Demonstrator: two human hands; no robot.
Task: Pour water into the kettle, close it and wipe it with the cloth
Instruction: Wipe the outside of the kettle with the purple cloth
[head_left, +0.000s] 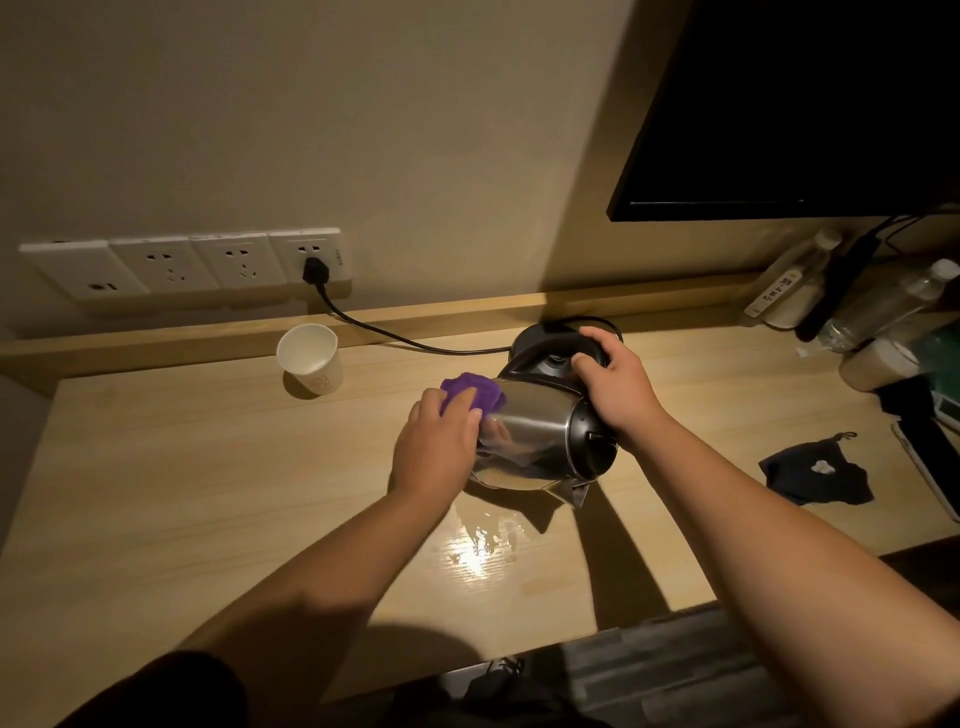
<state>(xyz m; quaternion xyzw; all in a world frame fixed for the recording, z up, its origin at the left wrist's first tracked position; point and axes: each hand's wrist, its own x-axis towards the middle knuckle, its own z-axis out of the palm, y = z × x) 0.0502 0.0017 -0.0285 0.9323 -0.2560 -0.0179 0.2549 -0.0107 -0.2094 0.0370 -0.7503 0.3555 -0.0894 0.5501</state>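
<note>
A steel kettle (535, 441) with a black lid is tipped on its side above the wooden desk (182, 493), spout pointing down toward me. My right hand (618, 384) grips its black handle. My left hand (439, 441) holds a purple cloth (480, 389) against the kettle's base end. The lid looks closed. A puddle of water (485, 540) lies on the desk below the spout.
A white paper cup (311, 358) stands at the back left. The kettle's black base (540, 335) sits behind the kettle, with its cord (374, 327) running to the wall sockets (208, 262). Bottles (883, 306) crowd the back right; a dark cloth (815, 475) lies at the right.
</note>
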